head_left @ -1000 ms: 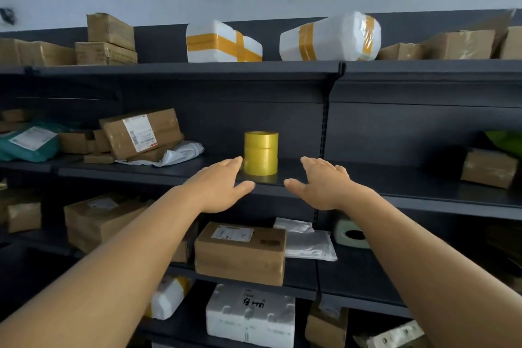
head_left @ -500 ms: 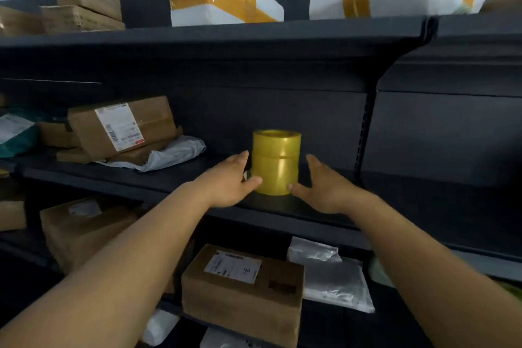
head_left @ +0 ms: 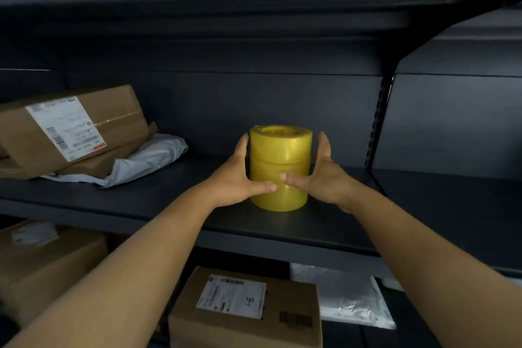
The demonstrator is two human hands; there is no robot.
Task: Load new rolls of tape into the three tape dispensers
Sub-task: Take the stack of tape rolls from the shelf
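Note:
A stack of yellow tape rolls (head_left: 279,150) stands upright on the dark middle shelf (head_left: 158,206). My left hand (head_left: 236,175) presses against the stack's left side, thumb across its front. My right hand (head_left: 319,175) holds the right side, its thumb meeting the left thumb at the front. The stack's base rests on the shelf. No tape dispenser is in view.
To the left on the same shelf lie brown cardboard parcels (head_left: 70,130) on a grey poly mailer (head_left: 135,164). A labelled box (head_left: 245,311) and a plastic bag (head_left: 344,297) sit on the shelf below. A slotted upright (head_left: 375,124) stands right of the stack.
Both hands moved forward and closed onto the sides of the yellow stack. The camera came much closer to the shelf.

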